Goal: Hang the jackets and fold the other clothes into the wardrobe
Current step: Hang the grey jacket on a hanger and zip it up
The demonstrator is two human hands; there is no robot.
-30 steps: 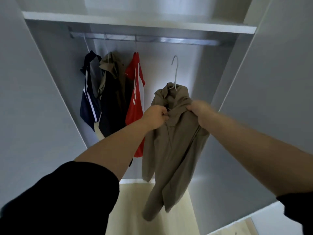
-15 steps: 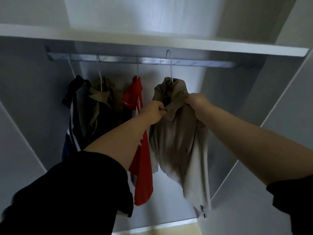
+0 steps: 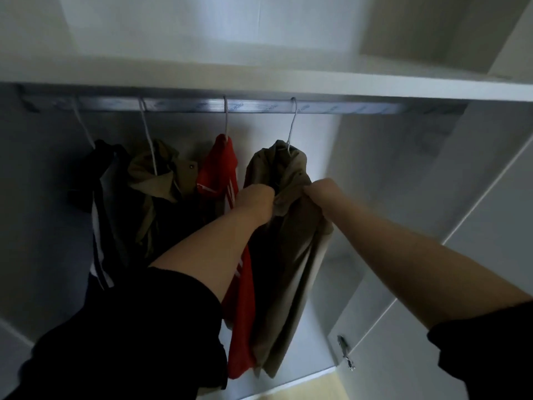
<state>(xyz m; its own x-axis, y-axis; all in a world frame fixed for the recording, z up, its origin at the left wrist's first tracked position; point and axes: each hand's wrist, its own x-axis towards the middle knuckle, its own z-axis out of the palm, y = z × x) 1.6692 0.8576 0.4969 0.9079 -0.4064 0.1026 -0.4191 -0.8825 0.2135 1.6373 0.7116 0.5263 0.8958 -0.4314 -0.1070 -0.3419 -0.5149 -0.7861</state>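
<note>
- Since a second ago, when its wire hook floated free below the rail, the khaki jacket [image 3: 284, 226] has gone up and its hanger [image 3: 292, 122] now sits hooked over the metal rail [image 3: 259, 106], the fourth hook from the left.
- Half a second ago the hook was already at the rail; the hands have held their grip on the cloth throughout.
- The khaki jacket hangs at the right end of the row, its collar bunched under the hook and its body falling straight down toward the wardrobe floor.
- The left hand [image 3: 256, 202] is clenched on a fold of the jacket's front, just below the collar.
- The right hand [image 3: 321, 194] is clenched on the cloth on the other side of the same opening, close beside the left.
- Both forearms are bare, with black sleeves [image 3: 150, 327] pushed up near the elbows.
- Just left of the khaki jacket hangs a red jacket [image 3: 220, 168] with white stripes, touching it lower down.
- Further left hangs an olive jacket [image 3: 161, 171] over something dark, then a navy jacket [image 3: 101, 197] with white stripes, each on its own white wire hanger.
- A white shelf [image 3: 317, 82] runs directly above the rail.
- The wardrobe's right wall [image 3: 403, 183] stands well apart from the khaki jacket.
- A metal hinge [image 3: 344, 352] shows low on the right, by the open door [image 3: 490, 226].
- A strip of pale wooden floor [image 3: 311, 388] shows at the bottom.
</note>
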